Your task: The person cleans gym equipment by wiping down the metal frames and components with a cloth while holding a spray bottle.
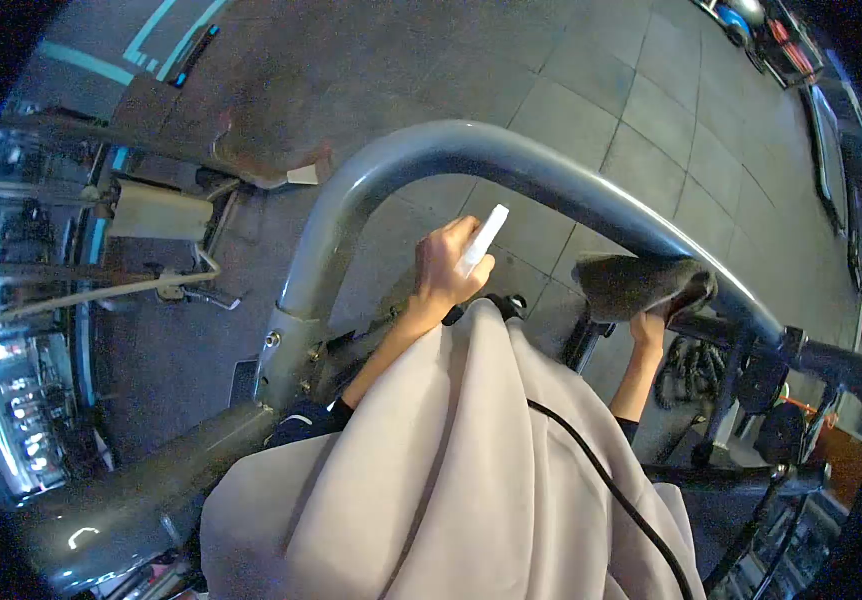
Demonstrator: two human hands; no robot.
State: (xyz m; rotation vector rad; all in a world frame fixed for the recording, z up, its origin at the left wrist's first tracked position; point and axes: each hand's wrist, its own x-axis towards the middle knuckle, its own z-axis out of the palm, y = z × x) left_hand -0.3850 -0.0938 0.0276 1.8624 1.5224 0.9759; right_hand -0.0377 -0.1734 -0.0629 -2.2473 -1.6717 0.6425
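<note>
My left hand (446, 262) is closed around a white spray bottle (484, 242). Only its narrow white head shows from above, pointing away from me; the fingers and palm hide the rest. A dark grey cloth (626, 285) is in my right hand (649, 325), bunched up and lying against the inner side of a thick grey metal tube (461, 148). Most of the right fingers are covered by the cloth. The tube curves in an arch in front of both hands, and the left hand is apart from it, inside the arch.
Dark floor tiles (576, 110) stretch beyond the tube. On the left stands gym equipment with a pale pad (161, 212). Black frame parts (751, 375) are at the right. A light garment (431, 480) with a black cord (601, 470) fills the lower middle.
</note>
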